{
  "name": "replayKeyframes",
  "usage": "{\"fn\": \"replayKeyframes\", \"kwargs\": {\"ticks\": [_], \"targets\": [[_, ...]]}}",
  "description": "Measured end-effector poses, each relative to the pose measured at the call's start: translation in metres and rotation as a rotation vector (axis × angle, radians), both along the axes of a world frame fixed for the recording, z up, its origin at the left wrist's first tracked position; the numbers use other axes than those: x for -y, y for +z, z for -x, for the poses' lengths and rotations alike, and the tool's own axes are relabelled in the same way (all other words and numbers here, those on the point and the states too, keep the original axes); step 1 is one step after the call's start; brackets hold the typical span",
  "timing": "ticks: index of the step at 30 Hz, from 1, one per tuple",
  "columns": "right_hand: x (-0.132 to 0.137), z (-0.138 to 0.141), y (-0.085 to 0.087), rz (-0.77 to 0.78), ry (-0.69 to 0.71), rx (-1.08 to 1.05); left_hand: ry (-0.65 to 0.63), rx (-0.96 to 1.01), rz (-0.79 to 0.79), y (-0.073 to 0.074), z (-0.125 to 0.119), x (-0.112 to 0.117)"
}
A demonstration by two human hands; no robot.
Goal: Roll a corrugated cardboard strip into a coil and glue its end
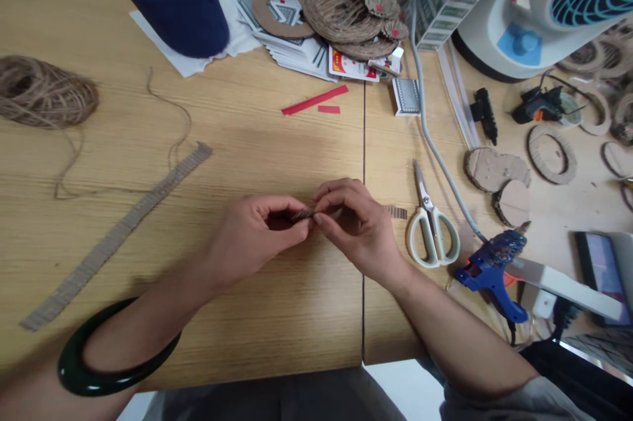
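The left hand (pixel 250 239) and right hand (pixel 357 231) are both closed in a fingertip pinch on a small, tightly rolled brown corrugated-cardboard strip (pixel 302 215). Its long axis runs roughly side to side between them (neither hand is clearly nearer). This roll lies left of the cream-handled steel scissors (pixel 432 229). A short brown corrugated-cardboard offcut (pixel 395 212) lies between the right hand and those scissors; a long brown corrugated-cardboard strip (pixel 113 236) lies well left.
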State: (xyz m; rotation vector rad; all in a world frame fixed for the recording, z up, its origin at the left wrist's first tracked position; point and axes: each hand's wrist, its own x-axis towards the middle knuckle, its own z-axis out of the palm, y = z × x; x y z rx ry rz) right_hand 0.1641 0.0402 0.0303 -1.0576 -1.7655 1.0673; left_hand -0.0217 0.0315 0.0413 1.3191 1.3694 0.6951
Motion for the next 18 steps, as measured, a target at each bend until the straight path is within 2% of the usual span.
{"fn": "replayKeyframes", "kwargs": {"ticks": [5,10,15,18], "targets": [[-0.0028,-0.0033,0.0039,0.079,0.032,0.021,-0.069,0.039,-0.022,-0.0016,-0.0002,0.001],[-0.0054,-0.0051,0.003,0.12,0.028,0.009,-0.071,0.051,0.001,-0.0004,-0.0001,0.0003],[-0.0056,-0.005,0.0031,0.1,0.023,-0.013,-0.025,0.017,0.005,-0.0004,0.0016,-0.0008],[-0.0049,-0.0051,0.0064,0.057,-0.016,0.019,0.025,0.06,0.026,0.0002,0.0026,-0.0026]]}}
